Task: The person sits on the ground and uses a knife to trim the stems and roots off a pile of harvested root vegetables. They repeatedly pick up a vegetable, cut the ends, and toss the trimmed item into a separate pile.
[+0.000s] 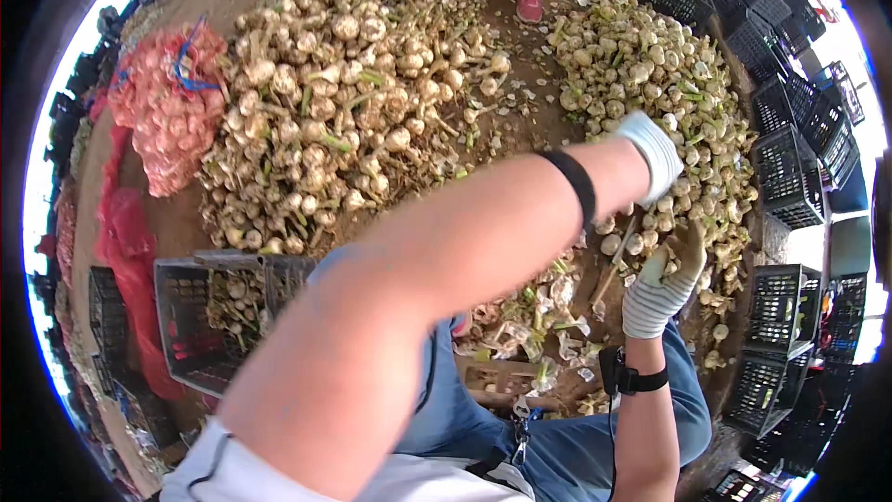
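My left arm crosses in front of me to the right. Its white-gloved left hand [653, 156] is over the right-hand heap of garlic bulbs [641, 65], and its fingers are hidden beyond the cuff. Lower down, my right hand [662, 286], in a striped glove with a soiled palm, is beside the near edge of that heap. Its fingers and thumb curl inward; what lies between them is too small to make out. A thin stick [613, 265] lies on the ground left of this hand.
A larger garlic heap [344, 84] lies left, beside a full red mesh sack [172, 102]. A grey crate [200, 325] holds some garlic. Black crates [785, 177] line the right side. Peelings [530, 316] litter the ground before me. Another person's shoe [529, 2] shows at the far side.
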`<state>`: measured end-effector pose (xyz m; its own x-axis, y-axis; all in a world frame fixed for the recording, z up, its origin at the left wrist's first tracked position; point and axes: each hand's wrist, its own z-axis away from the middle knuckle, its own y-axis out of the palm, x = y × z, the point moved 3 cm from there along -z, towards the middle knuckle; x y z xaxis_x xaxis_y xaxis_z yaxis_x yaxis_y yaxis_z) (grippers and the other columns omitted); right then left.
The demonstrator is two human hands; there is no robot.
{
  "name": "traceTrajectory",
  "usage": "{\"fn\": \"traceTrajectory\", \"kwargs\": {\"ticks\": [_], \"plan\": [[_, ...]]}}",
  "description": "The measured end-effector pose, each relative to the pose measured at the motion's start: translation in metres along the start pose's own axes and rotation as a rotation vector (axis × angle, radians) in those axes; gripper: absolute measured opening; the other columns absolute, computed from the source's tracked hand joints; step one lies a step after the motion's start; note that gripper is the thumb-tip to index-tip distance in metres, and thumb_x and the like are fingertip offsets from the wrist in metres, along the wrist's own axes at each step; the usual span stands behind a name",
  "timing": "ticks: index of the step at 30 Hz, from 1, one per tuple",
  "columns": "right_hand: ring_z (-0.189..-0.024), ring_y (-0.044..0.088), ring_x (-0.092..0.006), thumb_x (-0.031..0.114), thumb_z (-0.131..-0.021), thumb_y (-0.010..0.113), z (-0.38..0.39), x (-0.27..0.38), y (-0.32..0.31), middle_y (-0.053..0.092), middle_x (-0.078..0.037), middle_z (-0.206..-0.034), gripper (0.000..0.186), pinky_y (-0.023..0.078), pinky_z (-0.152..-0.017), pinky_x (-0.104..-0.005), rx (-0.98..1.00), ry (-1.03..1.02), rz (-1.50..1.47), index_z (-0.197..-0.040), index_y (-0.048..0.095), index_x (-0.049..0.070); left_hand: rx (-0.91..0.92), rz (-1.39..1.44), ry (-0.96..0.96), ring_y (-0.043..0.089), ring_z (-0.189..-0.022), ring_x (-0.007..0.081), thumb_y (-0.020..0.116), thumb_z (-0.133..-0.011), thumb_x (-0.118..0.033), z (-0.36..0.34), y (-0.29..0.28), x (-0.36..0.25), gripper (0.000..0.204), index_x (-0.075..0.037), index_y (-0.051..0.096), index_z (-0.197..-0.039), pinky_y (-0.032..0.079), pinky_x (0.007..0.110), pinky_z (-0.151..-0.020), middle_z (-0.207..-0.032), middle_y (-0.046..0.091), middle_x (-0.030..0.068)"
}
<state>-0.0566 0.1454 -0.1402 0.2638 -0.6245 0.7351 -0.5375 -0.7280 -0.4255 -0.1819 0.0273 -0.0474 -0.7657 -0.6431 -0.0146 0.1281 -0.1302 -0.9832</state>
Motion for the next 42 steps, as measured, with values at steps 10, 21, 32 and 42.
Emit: {"fn": "traceTrajectory", "kwargs": {"ticks": [10, 21, 32, 42], "plan": [[-0.088, 0.055, -0.0159, -0.014, -0.078, 0.046, 0.041, -0.055, 0.052, 0.053, -0.007, -0.104, 0.05, 0.046, -0.079, -0.0263, 0.188, 0.108, -0.157, -0.124, 0.052, 0.003, 0.389, -0.097, -0.437, 0.061, -0.097, 0.0263, 0.04, -0.099, -0.029, 0.139, -0.007, 0.144, 0.033, -0.015, 0.052, -0.127, 0.048, 0.043, -0.09, -0.11, 0.06, 0.0116], [-0.09, 0.059, -0.0234, -0.008, -0.076, 0.055, 0.123, -0.19, 0.065, 0.059, -0.013, -0.098, 0.04, 0.048, -0.081, -0.0329, 0.204, 0.467, 0.155, -0.115, 0.054, 0.002, -0.098, 0.932, -0.929, 0.065, -0.085, 0.0178, 0.067, -0.084, -0.016, 0.22, 0.267, 0.121, 0.025, -0.004, 0.065, -0.105, 0.052, 0.03, -0.078, -0.098, 0.069, 0.0124], [-0.084, 0.055, -0.0191, 0.004, -0.078, 0.06, 0.087, -0.323, 0.043, 0.06, -0.009, -0.096, 0.042, 0.046, -0.079, -0.0296, 0.278, 0.925, 0.322, -0.12, 0.051, 0.001, -0.131, 0.998, -0.919, 0.067, -0.089, 0.0285, 0.064, -0.083, -0.019, 0.144, 0.386, 0.1, 0.029, -0.001, 0.064, -0.106, 0.052, 0.036, -0.08, -0.094, 0.068, 0.0197], [-0.088, 0.053, -0.0209, -0.005, -0.069, 0.06, 0.119, -0.319, 0.074, 0.054, -0.01, -0.111, 0.077, 0.044, -0.082, -0.0295, 0.113, 1.076, 0.344, -0.139, 0.028, 0.006, -0.69, 0.948, -1.506, 0.059, -0.09, 0.0175, 0.064, -0.081, -0.003, 0.179, 0.386, 0.161, 0.042, 0.0, 0.053, -0.122, 0.048, 0.031, -0.084, -0.102, 0.063, 0.0115]]}}
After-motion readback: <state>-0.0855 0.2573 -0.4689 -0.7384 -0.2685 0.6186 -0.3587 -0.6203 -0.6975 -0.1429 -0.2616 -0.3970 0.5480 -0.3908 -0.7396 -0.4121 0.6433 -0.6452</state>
